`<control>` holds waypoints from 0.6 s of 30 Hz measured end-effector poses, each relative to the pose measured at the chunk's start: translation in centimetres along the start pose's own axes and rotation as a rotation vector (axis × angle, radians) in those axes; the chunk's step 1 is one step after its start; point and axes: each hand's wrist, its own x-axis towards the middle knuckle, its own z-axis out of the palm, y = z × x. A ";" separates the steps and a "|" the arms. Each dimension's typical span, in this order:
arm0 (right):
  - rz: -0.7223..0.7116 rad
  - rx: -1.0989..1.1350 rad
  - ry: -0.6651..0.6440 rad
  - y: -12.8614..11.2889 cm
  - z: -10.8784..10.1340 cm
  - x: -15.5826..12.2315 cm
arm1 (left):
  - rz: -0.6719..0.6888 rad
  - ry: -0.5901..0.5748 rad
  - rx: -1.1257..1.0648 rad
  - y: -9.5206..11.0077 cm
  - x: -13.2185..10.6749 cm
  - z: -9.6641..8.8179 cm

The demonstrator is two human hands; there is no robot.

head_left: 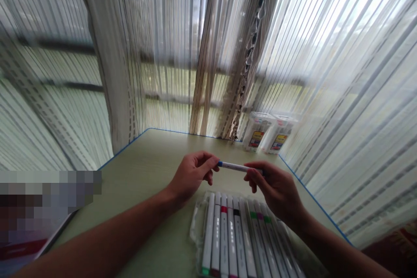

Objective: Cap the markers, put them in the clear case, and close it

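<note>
A slim white marker pen (233,166) with a blue end is stretched level between my two hands, above the table. My left hand (194,173) pinches its blue end between thumb and fingers. At the other end, my right hand (273,184) grips the pen, its fingers covering that tip. Just below lies a clear plastic case (197,221) holding a row of white markers (233,236), with red, black, green and purple bands. My right forearm and hand hide part of the case's right side.
Two clear marker boxes (256,132) with yellow labels stand at the table's far right corner. The pale green table (146,160) has a blue edge. Sheer striped curtains (169,74) hang behind it. A blurred-out flat object (42,221) lies at the left.
</note>
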 end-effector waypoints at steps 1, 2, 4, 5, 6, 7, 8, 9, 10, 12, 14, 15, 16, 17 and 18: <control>0.001 0.004 -0.002 0.0 0.0 0.0 | 0.018 -0.011 0.032 0.1 -0.1 0.0; 0.002 0.006 -0.006 -0.1 0.0 0.0 | 0.034 -0.025 0.067 0.1 -0.2 0.1; 0.003 -0.011 -0.019 -0.3 0.0 0.0 | 0.053 -0.063 0.132 0.2 -0.4 0.2; 0.002 -0.035 -0.025 -0.4 0.0 0.0 | 0.057 -0.085 0.156 0.2 -0.6 0.2; 0.001 -0.069 -0.030 -0.5 0.0 -0.1 | 0.059 -0.110 0.171 0.2 -0.7 0.3; 0.001 -0.109 -0.036 -0.7 0.0 -0.1 | 0.059 -0.135 0.179 0.1 -0.9 0.4; 0.001 -0.152 -0.040 -0.8 0.0 -0.1 | 0.059 -0.157 0.180 0.1 -1.1 0.5; 0.003 -0.192 -0.044 -0.9 0.0 -0.1 | 0.058 -0.176 0.180 0.1 -1.3 0.6; 0.009 -0.227 -0.047 -1.0 -0.1 -0.1 | 0.056 -0.190 0.180 0.0 -1.4 0.8; 0.029 -0.277 -0.051 -1.0 -0.1 0.0 | 0.049 -0.203 0.191 0.0 -1.7 1.0; 0.050 -0.303 -0.055 -0.9 -0.2 0.0 | 0.035 -0.207 0.214 0.1 -1.9 1.3; 0.061 -0.306 -0.055 -0.9 -0.3 -0.1 | 0.028 -0.210 0.228 0.2 -2.0 1.5; 0.072 -0.305 -0.056 -0.8 -0.3 -0.1 | 0.024 -0.214 0.242 0.3 -2.1 1.6; 0.084 -0.302 -0.058 -0.8 -0.3 -0.1 | 0.024 -0.219 0.254 0.4 -2.2 1.6; 0.094 -0.300 -0.064 -0.7 -0.3 -0.1 | 0.027 -0.224 0.266 0.4 -2.3 1.7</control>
